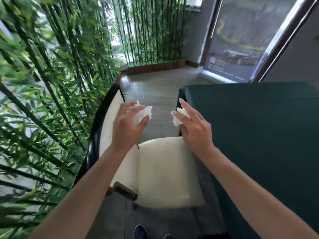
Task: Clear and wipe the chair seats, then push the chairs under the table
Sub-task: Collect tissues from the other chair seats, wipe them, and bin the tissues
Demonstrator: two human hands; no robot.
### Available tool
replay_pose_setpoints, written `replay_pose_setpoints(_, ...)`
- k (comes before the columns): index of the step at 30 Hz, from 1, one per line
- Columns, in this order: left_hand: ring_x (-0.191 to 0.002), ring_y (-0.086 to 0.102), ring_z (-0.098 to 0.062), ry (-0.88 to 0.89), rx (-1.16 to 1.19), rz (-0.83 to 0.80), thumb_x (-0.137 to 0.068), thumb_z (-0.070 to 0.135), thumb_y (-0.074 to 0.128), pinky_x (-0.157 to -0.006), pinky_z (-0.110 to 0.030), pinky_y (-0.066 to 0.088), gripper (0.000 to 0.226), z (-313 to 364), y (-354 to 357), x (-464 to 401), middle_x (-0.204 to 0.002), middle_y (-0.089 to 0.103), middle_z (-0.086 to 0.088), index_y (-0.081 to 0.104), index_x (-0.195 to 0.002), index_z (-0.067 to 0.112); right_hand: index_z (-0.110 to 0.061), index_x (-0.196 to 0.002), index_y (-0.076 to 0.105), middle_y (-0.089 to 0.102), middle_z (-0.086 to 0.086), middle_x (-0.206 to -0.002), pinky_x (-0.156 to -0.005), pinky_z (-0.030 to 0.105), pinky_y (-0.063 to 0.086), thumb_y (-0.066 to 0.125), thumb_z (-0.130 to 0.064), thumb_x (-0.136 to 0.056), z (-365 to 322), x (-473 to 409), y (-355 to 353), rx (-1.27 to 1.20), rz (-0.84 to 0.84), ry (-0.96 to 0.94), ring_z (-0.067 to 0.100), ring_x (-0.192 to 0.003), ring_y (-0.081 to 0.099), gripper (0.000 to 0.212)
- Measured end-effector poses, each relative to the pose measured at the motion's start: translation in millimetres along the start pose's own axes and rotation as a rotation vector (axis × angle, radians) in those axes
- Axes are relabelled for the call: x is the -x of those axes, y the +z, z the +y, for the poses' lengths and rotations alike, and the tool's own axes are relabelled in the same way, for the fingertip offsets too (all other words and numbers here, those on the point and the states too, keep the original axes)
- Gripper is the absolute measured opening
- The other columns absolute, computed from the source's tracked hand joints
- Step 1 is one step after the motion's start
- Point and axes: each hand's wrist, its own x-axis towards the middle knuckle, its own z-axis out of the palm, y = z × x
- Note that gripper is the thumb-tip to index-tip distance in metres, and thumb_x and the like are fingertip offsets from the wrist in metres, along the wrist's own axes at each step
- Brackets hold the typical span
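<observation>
Left hand (128, 125) and right hand (193, 128) each clutch a crumpled white tissue (143, 112), seemingly above the cream padded chair seat's (165, 171) far edge.

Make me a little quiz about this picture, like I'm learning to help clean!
1. True or false: the cream chair seat has rubbish lying on it.
2. What does each hand hold?
3. The table with the dark green tablecloth is on which side of the chair: A left, B right?

Key:
1. False; it looks bare.
2. The left hand and the right hand each hold a crumpled white tissue.
3. B.
</observation>
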Motion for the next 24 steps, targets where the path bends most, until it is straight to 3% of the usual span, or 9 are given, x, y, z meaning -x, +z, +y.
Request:
replay_pose_setpoints(5,-0.117,0.06,-0.019,0.031,-0.042,-0.033,-0.089,0.023,0.079,-0.098,-0.022,0.042,0.031,4.7,-24.9,24.8,-0.129,0.06,-0.009,0.075,-0.118,0.013,-0.02,-0.122,0.074,0.052,0.001,-0.154,-0.081,0.032,0.06,0.063,-0.004,-0.094,-15.6,9.7,-6.9,-0.058,-0.002,0.017,0.019,-0.127,0.06,0.034)
replay_pose_setpoints(9,-0.112,0.056,-0.008,0.018,0.023,-0.007,-0.086,0.02,0.083,-0.1,-0.003,0.034,0.029,8.0,-40.9,31.0,-0.126,0.062,-0.01,0.077,-0.113,0.011,-0.017,-0.122,0.075,0.057,0.005,-0.148,-0.087,0.039,0.06,0.065,0.0,-0.089,-33.7,4.1,-14.1,-0.128,0.004,0.138,0.025,-0.124,0.064,0.038)
replay_pose_setpoints(11,-0.111,0.053,-0.002,-0.019,0.078,-0.003,-0.085,0.02,0.084,-0.099,-0.001,0.032,0.03,3.6,-50.7,32.5,-0.124,0.061,-0.009,0.077,-0.112,0.012,-0.017,-0.12,0.075,0.06,0.004,-0.145,-0.09,0.041,0.059,0.07,0.002,-0.087,-46.5,-0.8,-14.8,-0.149,-0.022,0.211,0.025,-0.122,0.064,0.039)
replay_pose_setpoints(13,-0.111,0.05,0.002,-0.044,0.11,-0.007,-0.084,0.021,0.085,-0.1,-0.005,0.036,0.031,-3.8,-61.5,33.6,-0.125,0.061,-0.007,0.077,-0.113,0.013,-0.017,-0.119,0.076,0.062,0.003,-0.142,-0.094,0.038,0.056,0.072,0.002,-0.086,-63.0,-6.3,-13.3,-0.176,-0.032,0.271,0.024,-0.122,0.063,0.038)
replay_pose_setpoints(17,-0.115,0.055,-0.008,-0.06,0.141,-0.013,-0.084,0.024,0.085,-0.102,-0.032,0.049,0.032,-26.2,-87.7,25.1,-0.128,0.059,-0.003,0.077,-0.113,0.015,-0.016,-0.121,0.074,0.061,0.002,-0.141,-0.1,0.031,0.05,0.073,-0.001,-0.087,-100.4,-22.2,-3.0,-0.227,-0.028,0.365,0.022,-0.125,0.059,0.037)
replay_pose_setpoints(24,-0.12,0.053,-0.008,0.027,0.146,-0.065,-0.086,0.031,0.082,-0.105,-0.023,0.04,0.032,-89.7,-127.1,-3.6,-0.13,0.058,0.0,0.075,-0.115,0.019,-0.019,-0.121,0.073,0.059,-0.001,-0.141,-0.099,0.023,0.049,0.077,-0.004,-0.086,-160.1,-44.6,30.6,-0.219,0.05,0.466,0.014,-0.126,0.057,0.039)
